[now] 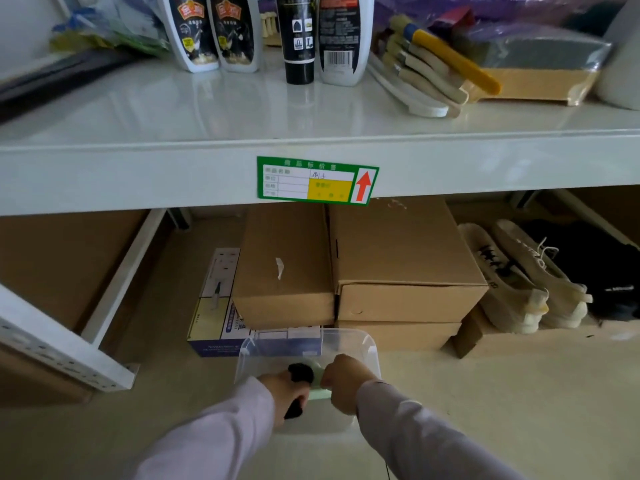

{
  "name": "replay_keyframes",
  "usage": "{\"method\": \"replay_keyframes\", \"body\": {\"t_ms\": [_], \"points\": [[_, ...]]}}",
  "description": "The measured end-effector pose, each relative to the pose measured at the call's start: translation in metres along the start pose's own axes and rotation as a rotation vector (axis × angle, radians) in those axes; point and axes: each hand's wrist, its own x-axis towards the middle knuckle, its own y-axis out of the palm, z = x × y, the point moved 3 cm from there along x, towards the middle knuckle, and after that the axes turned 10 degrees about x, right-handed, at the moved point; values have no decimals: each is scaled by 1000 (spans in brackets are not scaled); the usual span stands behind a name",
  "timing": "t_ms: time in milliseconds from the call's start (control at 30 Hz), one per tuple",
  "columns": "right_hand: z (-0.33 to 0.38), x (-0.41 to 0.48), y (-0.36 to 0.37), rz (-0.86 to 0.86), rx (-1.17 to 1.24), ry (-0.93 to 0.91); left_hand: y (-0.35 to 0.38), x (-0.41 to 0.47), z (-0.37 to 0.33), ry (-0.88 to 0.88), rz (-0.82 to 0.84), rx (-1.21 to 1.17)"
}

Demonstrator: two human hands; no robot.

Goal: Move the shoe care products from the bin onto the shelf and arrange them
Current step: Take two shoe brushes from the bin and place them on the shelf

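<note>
Both hands reach down into the clear plastic bin (363, 344) on the floor, near the bottom of the view. Left hand (285, 393) is clenched round a black item (300, 373), dark and rounded at its far end; right hand (341, 381) grips a pale green item (317, 375) just beside it. On the white shelf (173, 112) above, going left to right: two white bottles (213, 32) with black labels, one black tube (299, 39), one white bottle (341, 39) showing a barcode, then a bundle of brushes (426, 71), one with a yellow handle. Under the shelf are three cardboard boxes (398, 258) and two pale shoes (526, 275).
</note>
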Motion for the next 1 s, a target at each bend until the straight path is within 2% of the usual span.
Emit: {"method": "replay_keyframes", "body": {"t_ms": [133,267,333,433,567,633,767,867,1000], "points": [[-12,-7,-7,-44,459,95,-14,-15,8,-23,-152,-160],[-16,-12,-14,7,488,114,-31,-32,19,-58,-286,-350],[-19,-18,-25,12,549,112,-37,-38,29,-49,-324,-547],[-26,-27,-40,13,698,92,-49,-50,40,54,-359,-826],[-33,-37,-53,13,933,14,-73,-78,37,211,-464,-992],[-34,-44,-61,-62,978,-45,-87,-95,31,282,-522,-1022],[-20,-81,-98,-314,1065,-165,-116,-148,12,436,-714,-928],[-8,-120,-132,-347,1082,-250,-139,-196,-2,545,-830,-848],[5,-167,-176,-408,1200,-470,-171,-256,-12,601,-1013,-841]]}}
